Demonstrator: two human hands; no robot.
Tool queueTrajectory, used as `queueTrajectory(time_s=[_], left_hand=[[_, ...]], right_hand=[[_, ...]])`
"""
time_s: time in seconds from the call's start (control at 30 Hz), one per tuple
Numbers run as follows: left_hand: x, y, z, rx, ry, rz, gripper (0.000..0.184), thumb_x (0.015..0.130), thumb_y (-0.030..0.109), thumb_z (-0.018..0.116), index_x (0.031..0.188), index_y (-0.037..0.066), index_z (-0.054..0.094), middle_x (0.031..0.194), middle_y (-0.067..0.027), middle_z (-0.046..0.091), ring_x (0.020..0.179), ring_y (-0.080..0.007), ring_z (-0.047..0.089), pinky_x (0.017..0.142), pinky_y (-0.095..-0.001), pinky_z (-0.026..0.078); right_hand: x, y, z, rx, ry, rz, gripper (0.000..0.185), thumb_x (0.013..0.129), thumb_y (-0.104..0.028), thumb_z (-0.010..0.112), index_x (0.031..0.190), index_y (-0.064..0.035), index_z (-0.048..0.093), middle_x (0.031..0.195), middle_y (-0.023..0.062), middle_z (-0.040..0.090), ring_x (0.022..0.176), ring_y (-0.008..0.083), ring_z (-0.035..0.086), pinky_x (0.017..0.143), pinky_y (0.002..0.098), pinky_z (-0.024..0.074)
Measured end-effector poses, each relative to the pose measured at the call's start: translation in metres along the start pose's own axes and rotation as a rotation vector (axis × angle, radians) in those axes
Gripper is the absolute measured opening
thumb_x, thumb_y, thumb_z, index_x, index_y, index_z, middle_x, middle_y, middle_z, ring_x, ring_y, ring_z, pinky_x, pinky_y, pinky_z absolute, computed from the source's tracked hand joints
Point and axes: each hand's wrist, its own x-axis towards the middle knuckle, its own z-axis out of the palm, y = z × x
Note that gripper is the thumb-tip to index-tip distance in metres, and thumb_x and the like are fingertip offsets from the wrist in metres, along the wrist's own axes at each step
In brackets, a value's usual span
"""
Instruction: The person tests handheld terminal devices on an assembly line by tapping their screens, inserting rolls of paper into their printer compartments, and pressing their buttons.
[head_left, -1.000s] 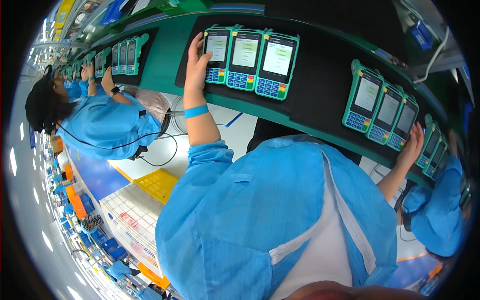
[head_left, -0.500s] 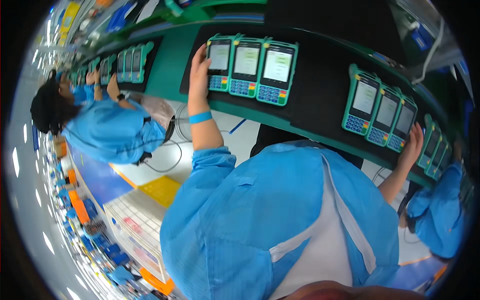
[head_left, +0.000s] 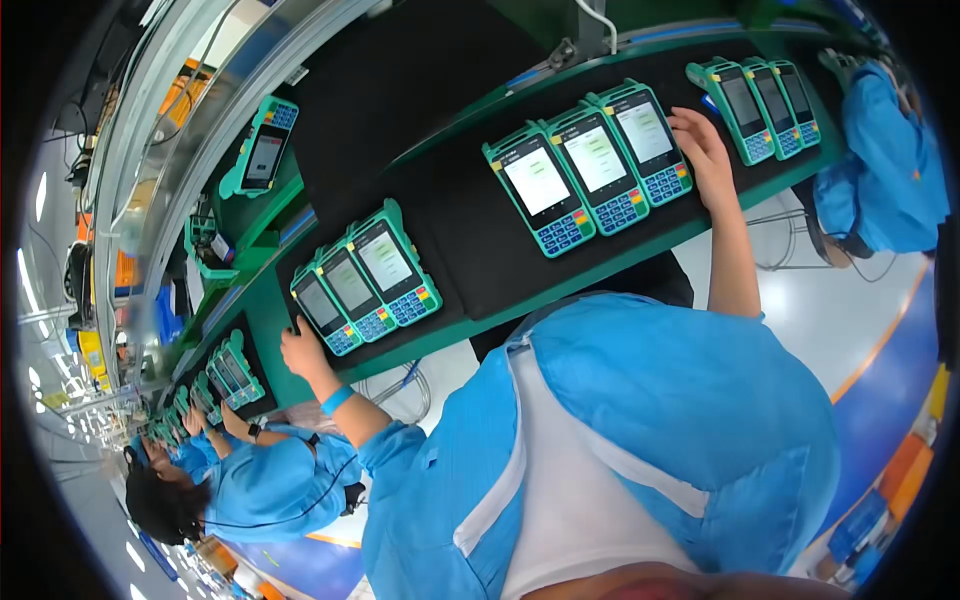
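Observation:
On the black mat lie two groups of three green-cased card payment terminals with lit screens and blue keypads. My left hand [head_left: 305, 352], a blue band on its wrist, is at the outer edge of the left group, beside the leftmost payment terminal [head_left: 320, 305]. Its fingers are extended and partly overlap the case's edge. My right hand [head_left: 704, 155] rests at the outer side of the right group, next to its rightmost payment terminal [head_left: 645, 135], with fingers loosely bent and apart. Between the groups, the nearest unit is another payment terminal [head_left: 540, 185]. Neither hand grips anything visible.
Further right stand more payment terminals [head_left: 745, 110] before a blue-sleeved person [head_left: 880, 170]. At lower left another person [head_left: 270, 480] works at the same bench. One more terminal [head_left: 265, 150] sits on a green shelf. A metal rail [head_left: 165, 200] runs along the upper left.
My view has turned, so the bench now slopes up to the right and the shelf shows at upper left. Both hands stay at the outer sides of the two terminal groups.

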Motion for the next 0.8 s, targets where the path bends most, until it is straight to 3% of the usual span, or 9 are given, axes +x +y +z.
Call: queueTrajectory(time_s=[0.1, 0.2, 0.3, 0.43, 0.6, 0.67, 0.8], left_hand=[[0.020, -0.007, 0.010, 0.047, -0.064, -0.001, 0.069, 0.082, 0.063, 0.047, 0.112, 0.002, 0.058, 0.113, -0.0258, 0.056, 0.103, -0.0433, 0.054, 0.088, -0.0498, 0.044], [0.026, -0.005, -0.014, -0.304, -0.098, -0.007, 0.070, 0.078, 0.061, 0.056, 0.093, -0.007, 0.064, 0.095, -0.0287, 0.062, 0.091, -0.0402, 0.060, 0.080, -0.0441, 0.046], [0.044, -0.021, -0.008, -0.289, -0.006, 0.037, 0.067, 0.075, 0.056, 0.063, 0.080, -0.011, 0.064, 0.081, -0.0274, 0.063, 0.078, -0.0393, 0.061, 0.072, -0.0429, 0.047], [0.043, -0.006, -0.029, -0.230, 0.099, 0.083, 0.066, 0.073, 0.055, 0.067, 0.077, -0.011, 0.063, 0.074, -0.0251, 0.062, 0.073, -0.0389, 0.059, 0.070, -0.0444, 0.046], [0.053, -0.005, -0.019, -0.123, 0.210, 0.172, 0.067, 0.074, 0.058, 0.063, 0.087, -0.008, 0.066, 0.089, -0.0250, 0.063, 0.087, -0.0383, 0.060, 0.078, -0.0433, 0.047], [0.049, -0.001, -0.019, -0.136, 0.119, 0.143, 0.066, 0.078, 0.058, 0.059, 0.091, -0.006, 0.066, 0.092, -0.0250, 0.064, 0.088, -0.0386, 0.061, 0.078, -0.0439, 0.048], [0.035, 0.002, -0.014, -0.183, 0.047, 0.042, 0.064, 0.081, 0.058, 0.054, 0.114, 0.004, 0.059, 0.105, -0.0215, 0.063, 0.099, -0.0372, 0.060, 0.085, -0.0427, 0.047]], right_hand=[[0.001, 0.006, -0.001, 0.007, 0.014, -0.006, 0.036, 0.089, -0.012, 0.053, 0.124, -0.0023, 0.049, 0.114, 0.0085, 0.057, 0.107, 0.0157, 0.052, 0.093, 0.0270, 0.0389], [0.004, 0.013, -0.003, 0.028, -0.014, -0.031, 0.035, 0.090, -0.010, 0.051, 0.124, -0.0019, 0.049, 0.114, 0.0088, 0.057, 0.107, 0.0158, 0.052, 0.093, 0.0269, 0.0392], [0.003, 0.010, -0.002, -0.005, 0.007, 0.013, 0.036, 0.091, -0.011, 0.052, 0.125, -0.0025, 0.049, 0.116, 0.0093, 0.057, 0.111, 0.0167, 0.051, 0.097, 0.0268, 0.0363], [0.003, 0.010, -0.001, -0.082, 0.023, -0.013, 0.035, 0.090, -0.014, 0.052, 0.124, -0.0037, 0.051, 0.116, 0.0100, 0.057, 0.109, 0.0181, 0.053, 0.094, 0.0280, 0.0394], [0.004, 0.016, -0.004, -0.024, -0.003, -0.025, 0.037, 0.091, -0.015, 0.053, 0.125, -0.0030, 0.049, 0.117, 0.0112, 0.056, 0.111, 0.0189, 0.051, 0.096, 0.0283, 0.0378], [0.005, 0.019, -0.005, -0.033, -0.010, -0.034, 0.037, 0.091, -0.015, 0.053, 0.126, -0.0029, 0.049, 0.118, 0.0113, 0.056, 0.112, 0.0193, 0.051, 0.097, 0.0285, 0.0362], [0.005, 0.008, -0.001, -0.042, 0.060, 0.050, 0.035, 0.090, -0.013, 0.052, 0.123, -0.0027, 0.052, 0.121, 0.0126, 0.056, 0.115, 0.0210, 0.051, 0.100, 0.0303, 0.0359]])
